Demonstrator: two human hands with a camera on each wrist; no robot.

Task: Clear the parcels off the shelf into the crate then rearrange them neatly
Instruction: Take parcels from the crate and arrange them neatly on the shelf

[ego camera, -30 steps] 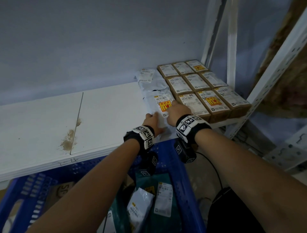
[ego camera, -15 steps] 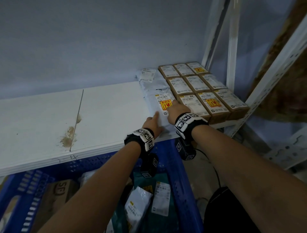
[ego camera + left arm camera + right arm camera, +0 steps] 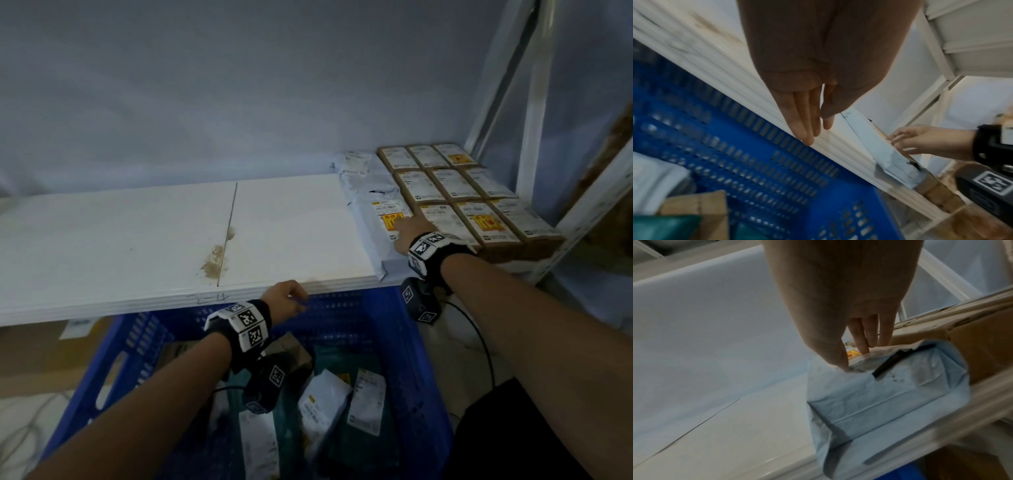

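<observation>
A grey poly mailer (image 3: 368,205) with a yellow-red label lies on the white shelf (image 3: 137,240), beside a block of several brown labelled boxes (image 3: 455,192). My right hand (image 3: 406,228) rests flat on the mailer's near end. In the right wrist view its fingertips (image 3: 863,348) press the mailer's (image 3: 890,394) top next to a box (image 3: 982,353). My left hand (image 3: 294,301) hovers at the shelf's front edge above the blue crate (image 3: 421,377). Its fingers (image 3: 809,129) are straight and hold nothing. White and teal parcels (image 3: 322,401) lie in the crate.
White slotted shelf posts (image 3: 534,102) rise at the right behind the boxes. A brown stain (image 3: 214,260) marks the shelf by a seam. A cardboard box (image 3: 41,353) sits below the shelf at left. A black cable (image 3: 479,342) runs over the floor right of the crate.
My left hand has come off the mailer and moved left and back to the shelf's front edge over the crate. My right hand stays on the mailer.
</observation>
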